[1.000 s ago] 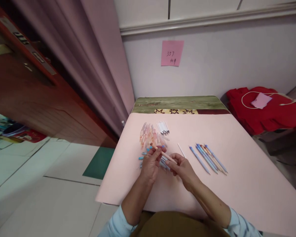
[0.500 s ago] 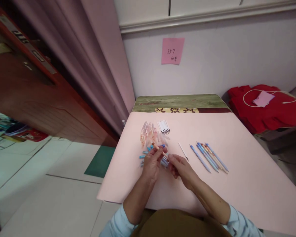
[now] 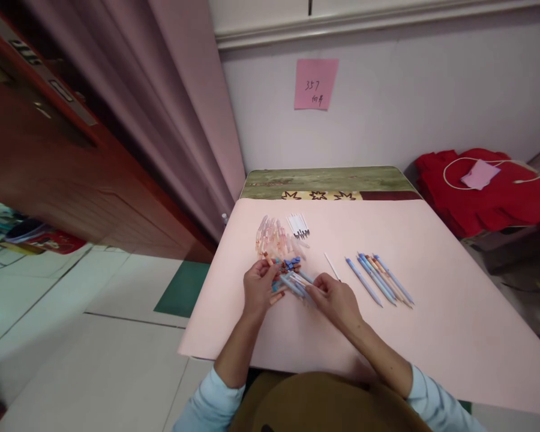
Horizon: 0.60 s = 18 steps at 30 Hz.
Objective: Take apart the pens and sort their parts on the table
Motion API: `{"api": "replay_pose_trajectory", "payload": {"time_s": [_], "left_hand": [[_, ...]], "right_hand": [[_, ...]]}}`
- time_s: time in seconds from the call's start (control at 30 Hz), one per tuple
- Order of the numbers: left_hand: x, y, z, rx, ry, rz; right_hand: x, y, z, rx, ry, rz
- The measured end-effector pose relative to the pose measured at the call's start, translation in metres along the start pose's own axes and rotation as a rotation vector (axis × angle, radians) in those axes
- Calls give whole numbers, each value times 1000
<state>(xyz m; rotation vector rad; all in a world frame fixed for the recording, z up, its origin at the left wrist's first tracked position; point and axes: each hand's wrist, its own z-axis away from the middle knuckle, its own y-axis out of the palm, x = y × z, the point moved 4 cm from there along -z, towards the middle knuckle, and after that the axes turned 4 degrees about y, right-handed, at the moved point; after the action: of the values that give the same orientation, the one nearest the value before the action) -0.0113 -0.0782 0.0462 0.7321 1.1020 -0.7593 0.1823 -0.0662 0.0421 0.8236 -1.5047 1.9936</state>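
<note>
My left hand point(image 3: 257, 289) is closed, fingertips pinching a pen part with a brown-orange end point(image 3: 267, 258). My right hand point(image 3: 337, 300) is closed on a slim pale pen barrel point(image 3: 298, 280), whose far end points left over the pile. Beneath and between both hands lies a loose pile of light blue pen parts point(image 3: 292, 287), with dark blue pieces point(image 3: 291, 263) at its far side. Just beyond my right hand a single white refill point(image 3: 332, 265) rests on the pink table cover; the hand hides its lower tip.
Clear and pinkish pen parts point(image 3: 270, 235) lie beyond the pile, beside a bundle of white refills point(image 3: 298, 223) with black ends. Several blue and beige pens point(image 3: 384, 279) lie at right on the pink cover point(image 3: 441, 336). Red cloth point(image 3: 490, 201) with a white cable sits past the table's right edge.
My hands were together on one cream pen piece; now they are apart, each with a part. The left hand moved left and the right hand slightly right, uncovering more of the pile.
</note>
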Motion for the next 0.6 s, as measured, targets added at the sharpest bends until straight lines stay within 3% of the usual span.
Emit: {"api": "replay_pose_trajectory", "payload": {"time_s": [0.07, 0.17, 0.23, 0.43, 0.6], "left_hand": [[2, -2, -2, 32, 70, -50], [4, -5, -2, 81, 119, -138], [3, -11, -2, 86, 205, -278], [0, -28, -4, 108, 711, -963], [7, -30, -6, 200, 846, -1024]], "right_hand": [[2, -5, 2, -67, -51, 219], [9, -12, 4, -132, -111, 360], [14, -17, 5, -159, -145, 386], [9, -29, 14, -167, -125, 432], [-24, -44, 36, -120, -1, 402]]}}
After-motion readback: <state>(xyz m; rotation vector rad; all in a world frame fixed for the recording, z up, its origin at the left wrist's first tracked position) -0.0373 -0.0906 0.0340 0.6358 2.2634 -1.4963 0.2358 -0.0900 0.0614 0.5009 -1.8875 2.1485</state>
